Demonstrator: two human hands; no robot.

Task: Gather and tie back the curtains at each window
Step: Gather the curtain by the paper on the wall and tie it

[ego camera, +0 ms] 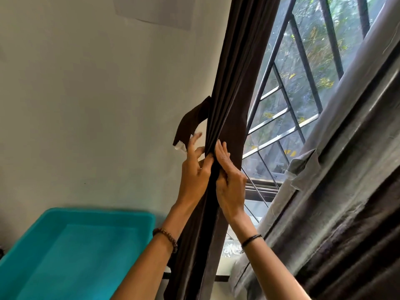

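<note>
Teal tub (75, 245) below (barred window (303, 83) right of curtain (233, 94)).

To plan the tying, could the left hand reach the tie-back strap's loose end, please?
Probably yes: the left hand has a finger right beside the tie-back strap, nothing between.

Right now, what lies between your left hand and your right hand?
The gathered dark curtain: its bunched folds run up between the left hand and the right hand, both gripping it. The head view shows this.
</note>
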